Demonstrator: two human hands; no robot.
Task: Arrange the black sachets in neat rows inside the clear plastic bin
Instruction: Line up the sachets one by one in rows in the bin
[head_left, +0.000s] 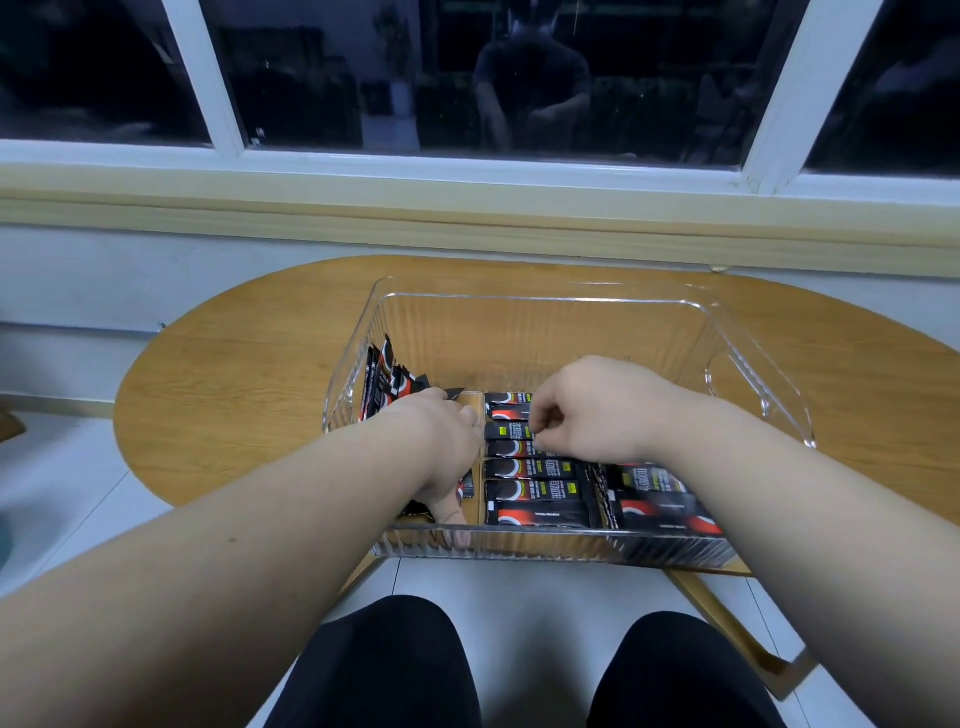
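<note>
A clear plastic bin (561, 301) stands on the oval wooden table. Black sachets with red and white marks lie flat in a column in its near middle (535, 499), and more lie at the near right (660, 499). Several sachets (387, 387) lean against the bin's left wall. My left hand (441, 452) reaches down inside the near left of the bin, fingers resting on sachets that it mostly hides. My right hand (587, 410) hovers over the middle column, its fingertips pinched on the edge of a flat sachet (511, 431).
The wooden table (249, 384) stands against a wall below a window sill (467, 208). The bin's far half shows bare floor, and it has a handle cutout at its right wall (737, 389). My knees in black trousers are below the table's near edge.
</note>
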